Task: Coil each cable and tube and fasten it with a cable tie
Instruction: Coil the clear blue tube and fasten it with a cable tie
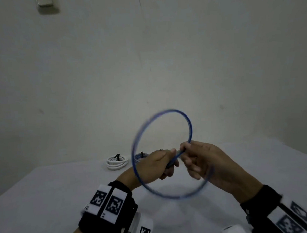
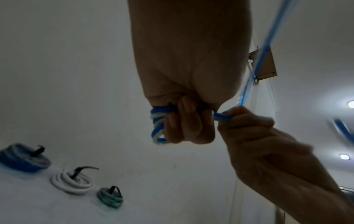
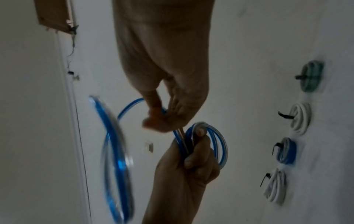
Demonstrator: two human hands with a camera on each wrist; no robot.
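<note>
A thin blue tube [image 1: 190, 125] swings in one big blurred loop above the table. My left hand [image 1: 160, 162] grips a small bundle of its turns [image 2: 158, 125] in a fist. Close to its right, my right hand [image 1: 193, 155] pinches the tube between thumb and fingers just beside the bundle. In the right wrist view the small coil [image 3: 220, 145] sticks out past the left hand's fingers [image 3: 193, 159], and the loose loop [image 3: 114, 151] hangs blurred to the left. Both hands are held in the air over the white table [image 1: 47, 200].
Several coils tied with black cable ties lie in a row at the table's far edge: a blue one [image 2: 23, 159], a white one [image 2: 71, 180], a green one [image 2: 110, 197] and another white one [image 3: 275, 188]. A wall stands right behind them.
</note>
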